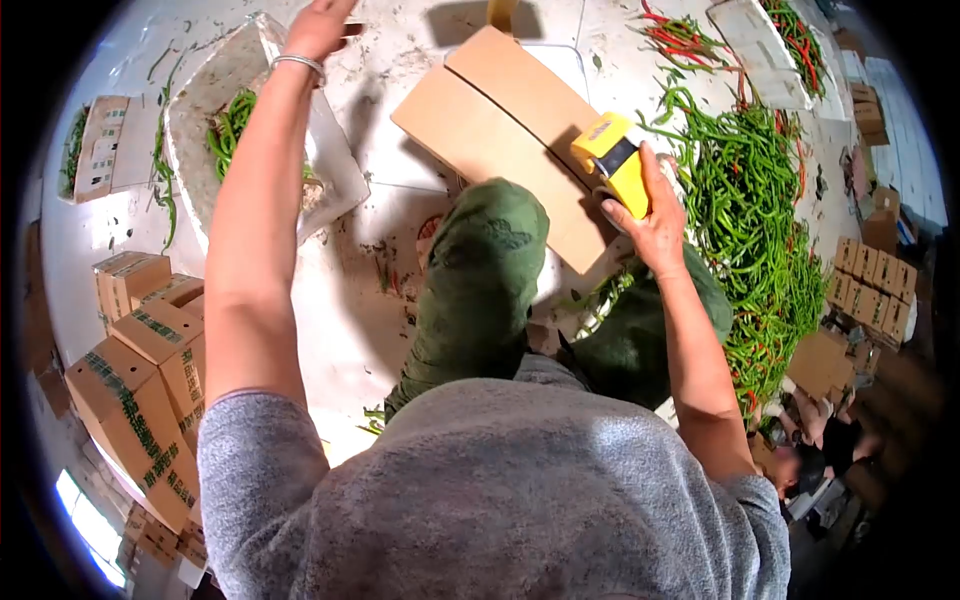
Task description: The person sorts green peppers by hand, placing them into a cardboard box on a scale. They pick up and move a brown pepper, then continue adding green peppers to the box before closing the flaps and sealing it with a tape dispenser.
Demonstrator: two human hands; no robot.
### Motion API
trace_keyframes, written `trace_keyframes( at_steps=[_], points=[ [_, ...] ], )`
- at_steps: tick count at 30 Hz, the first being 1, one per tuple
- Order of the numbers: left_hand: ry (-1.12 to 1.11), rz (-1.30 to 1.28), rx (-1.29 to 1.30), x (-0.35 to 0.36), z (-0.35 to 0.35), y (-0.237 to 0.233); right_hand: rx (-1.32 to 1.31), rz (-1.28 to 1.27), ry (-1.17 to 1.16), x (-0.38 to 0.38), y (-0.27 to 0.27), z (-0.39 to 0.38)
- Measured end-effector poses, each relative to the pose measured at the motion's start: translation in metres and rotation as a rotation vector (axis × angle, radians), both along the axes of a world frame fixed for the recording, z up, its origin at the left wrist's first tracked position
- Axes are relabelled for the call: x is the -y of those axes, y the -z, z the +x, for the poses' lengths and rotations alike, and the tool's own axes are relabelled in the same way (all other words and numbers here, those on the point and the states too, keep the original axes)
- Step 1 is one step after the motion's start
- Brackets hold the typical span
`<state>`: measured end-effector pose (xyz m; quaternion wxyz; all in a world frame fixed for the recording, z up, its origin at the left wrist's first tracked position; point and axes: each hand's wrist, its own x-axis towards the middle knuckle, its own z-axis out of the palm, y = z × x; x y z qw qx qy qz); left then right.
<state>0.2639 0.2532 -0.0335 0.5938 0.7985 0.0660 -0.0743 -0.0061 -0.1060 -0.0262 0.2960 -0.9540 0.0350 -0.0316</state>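
A closed cardboard box [500,130] lies in front of my knees, its two top flaps meeting along a diagonal seam. My right hand [657,215] grips a yellow tape dispenser [622,165] over the right part of the box. Up at the top left, my left hand [320,32] is raised away from the box, with its fingers apart and nothing visible in it; a bracelet circles the wrist. A brown strip [502,15] stands at the box's far end, partly cut off by the frame edge.
A large heap of green and red peppers [745,200] spreads on the right. A white foam box [205,95] with green peppers stands at the left. Taped cartons [135,410] are stacked at the lower left. Another person [840,440] is at the lower right.
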Motion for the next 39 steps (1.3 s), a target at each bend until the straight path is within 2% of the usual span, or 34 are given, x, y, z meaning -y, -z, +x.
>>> trace_keyframes(
  at_steps=[1, 2, 5, 6, 9, 12, 13, 14, 15, 16, 17, 18, 19, 20, 21, 22, 23, 27, 28, 32, 33, 36, 37, 38, 39],
  points=[
    [0.022, -0.079, -0.050, 0.007, -0.006, 0.017, 0.051, -0.041, -0.011, 0.004, 0.001, -0.006],
    [0.044, -0.160, -0.092, 0.018, -0.016, 0.023, 0.098, 0.071, 0.041, 0.007, 0.006, -0.013],
    [0.006, -0.275, -0.104, 0.053, -0.068, 0.023, -0.036, 0.309, 0.214, 0.018, 0.010, -0.029],
    [-0.050, -0.368, -0.115, 0.061, -0.085, 0.024, -0.008, 0.450, 0.247, 0.025, 0.016, -0.033],
    [-0.005, -0.275, 0.003, 0.071, -0.120, 0.045, 0.123, 0.995, 0.288, 0.023, -0.003, -0.038],
    [-0.016, -0.097, 0.159, 0.067, -0.142, 0.042, 0.140, 1.500, 0.205, 0.030, -0.019, -0.051],
    [-0.009, -0.049, 0.199, 0.063, -0.148, 0.036, 0.144, 1.553, 0.177, 0.037, -0.014, -0.057],
    [0.037, 0.143, 0.237, 0.051, -0.146, 0.044, 0.174, 1.628, 0.126, 0.038, -0.019, -0.064],
    [0.056, 0.219, 0.265, 0.045, -0.151, 0.042, 0.151, 1.694, 0.061, 0.040, -0.024, -0.070],
    [0.111, 0.390, 0.248, 0.040, -0.159, 0.026, 0.127, 1.760, -0.007, 0.042, -0.029, -0.077],
    [0.171, 0.439, 0.250, 0.030, -0.161, 0.026, 0.116, 1.780, -0.036, 0.043, -0.035, -0.084],
    [0.221, 0.457, 0.252, 0.015, -0.160, 0.037, 0.118, 1.824, -0.033, 0.043, -0.040, -0.090],
    [0.256, 0.358, 0.228, 0.003, -0.165, 0.040, 0.166, 1.917, -0.067, 0.036, -0.051, -0.091],
    [0.260, 0.415, 0.130, 0.007, -0.181, 0.009, 0.215, 2.010, -0.108, 0.027, -0.065, -0.090],
    [0.269, 0.395, 0.099, -0.004, -0.186, 0.008, 0.201, 1.974, -0.096, 0.023, -0.079, -0.092],
    [0.286, 0.331, 0.116, -0.017, -0.190, 0.014, 0.181, 2.133, -0.212, 0.022, -0.081, -0.092],
    [0.309, 0.275, 0.101, -0.018, -0.200, 0.000, 0.228, 2.194, -0.277, 0.018, -0.089, -0.090],
    [0.251, 0.272, 0.124, -0.018, -0.233, -0.040, 0.340, 2.373, -0.475, -0.003, -0.134, -0.089],
    [0.205, 0.229, 0.163, -0.017, -0.241, -0.045, 0.347, 2.379, -0.462, -0.008, -0.138, -0.090],
    [0.222, 0.377, 0.248, -0.013, -0.269, -0.078, 0.308, 2.410, -0.471, -0.024, -0.145, -0.103],
    [0.213, 0.452, 0.273, -0.010, -0.281, -0.093, 0.378, 2.306, -0.418, -0.027, -0.147, -0.106],
    [0.218, 0.434, 0.216, -0.040, -0.280, -0.080, 0.373, 2.227, -0.495, -0.036, -0.159, -0.118],
    [0.373, 0.592, 0.428, -0.050, -0.281, -0.080, 0.387, 2.244, -0.503, -0.039, -0.164, -0.119],
    [0.360, 0.444, 0.308, -0.053, -0.286, -0.079, 0.396, 2.265, -0.504, -0.041, -0.169, -0.121],
    [0.379, 0.429, 0.335, -0.064, -0.286, -0.073, 0.403, 2.288, -0.496, -0.044, -0.172, -0.123]
  ],
)
